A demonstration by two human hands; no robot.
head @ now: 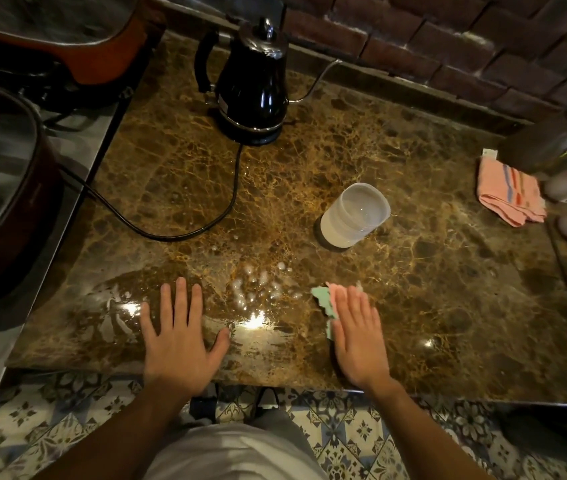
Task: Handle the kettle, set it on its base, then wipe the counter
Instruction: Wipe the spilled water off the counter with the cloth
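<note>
- Glossy black gooseneck electric kettle (252, 81) with silver trim, on its round black base (250, 131); a black cord (171, 233) trails from it.
- Brown marble tabletop (431, 271), veined in gold, carries the kettle.
- Frosted white plastic cup (354, 214), nearer than the kettle.
- Mint-green and pink wiping cloth (325, 299) under the right hand (358, 337).
- Pink folded towel (508, 194), blue and orange stripes, far right of the kettle.
- Dark red brick wall (448, 36) behind the kettle.
- Blue-and-white patterned floor tiles (361, 431).
</note>
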